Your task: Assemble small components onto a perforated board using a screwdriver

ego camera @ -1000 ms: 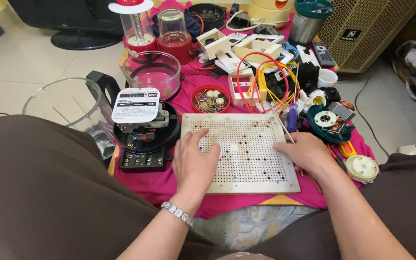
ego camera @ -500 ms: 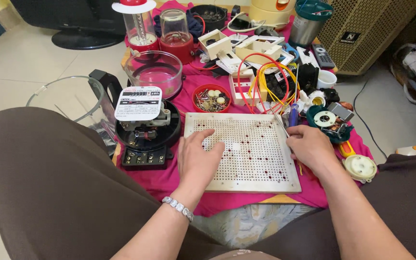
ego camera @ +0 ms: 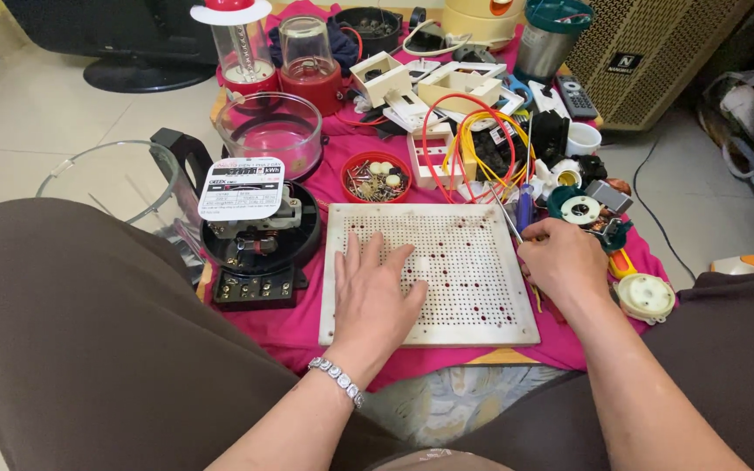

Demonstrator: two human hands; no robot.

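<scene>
A cream perforated board [ego camera: 464, 262] lies flat on a pink cloth [ego camera: 290, 331] in front of me. My left hand [ego camera: 377, 292] rests palm down on the board's left half with the fingers spread; a silver bracelet sits on that wrist. My right hand [ego camera: 565, 262] is at the board's right edge, closed around a thin metal tool [ego camera: 506, 220] whose shaft points up and left over the board's top right corner.
A black round electric meter [ego camera: 259, 235] stands left of the board. Behind it are a red bowl of screws [ego camera: 377, 177], a clear glass bowl [ego camera: 268, 131], blender jars, coloured wires [ego camera: 473, 139] and cream parts. My knees flank the cloth.
My right hand has moved a little up along the board's right edge with the tool. My left hand stays flat on the board.
</scene>
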